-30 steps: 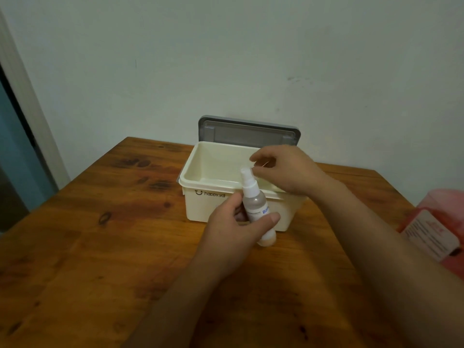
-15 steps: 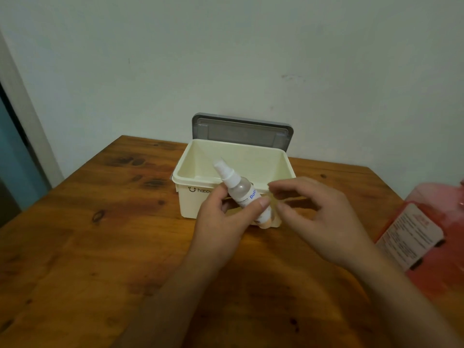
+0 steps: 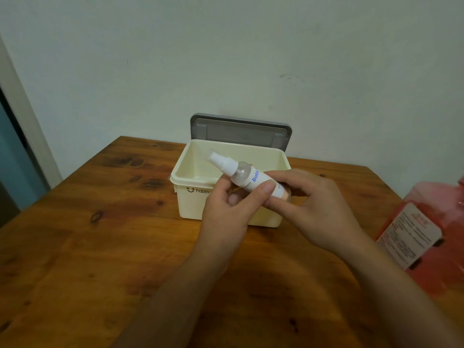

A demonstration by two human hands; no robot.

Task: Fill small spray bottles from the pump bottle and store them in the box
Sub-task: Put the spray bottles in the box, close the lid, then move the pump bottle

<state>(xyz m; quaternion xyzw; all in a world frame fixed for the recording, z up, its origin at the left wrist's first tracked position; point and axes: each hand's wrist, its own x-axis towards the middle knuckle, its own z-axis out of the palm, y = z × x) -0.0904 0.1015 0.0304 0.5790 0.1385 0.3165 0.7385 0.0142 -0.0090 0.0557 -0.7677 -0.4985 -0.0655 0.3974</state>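
A pale wall point(image 3: 226, 59) fills the upper half of the view, with a white door frame point(image 3: 22, 116) at its left edge; below it a brown wooden table point(image 3: 75, 247) with dark knots spans the whole lower half; at the far side of the table stands a cream plastic box point(image 3: 190, 207), its grey lid point(image 3: 241, 129) swung up and standing upright against the wall, a smiling mark and the word "happy" printed on its front; what lies in the box cannot be told from here. At the right edge of the table lies a red package point(image 3: 426, 242) with a white printed label, well apart from the box. The left hand point(image 3: 226, 217) is raised in front of the box, thumb and fingers curled round the middle of a small spray bottle point(image 3: 248, 178); the right hand point(image 3: 313, 207) meets it from the right, thumb and forefinger pinching the bottle's lower end. The bottle is held off the table, tilted, over the box's front rim, its white nozzle point(image 3: 219, 160) pointing up and to the left above the box's opening; its body is clear with a white label reading "Baby" in blue.
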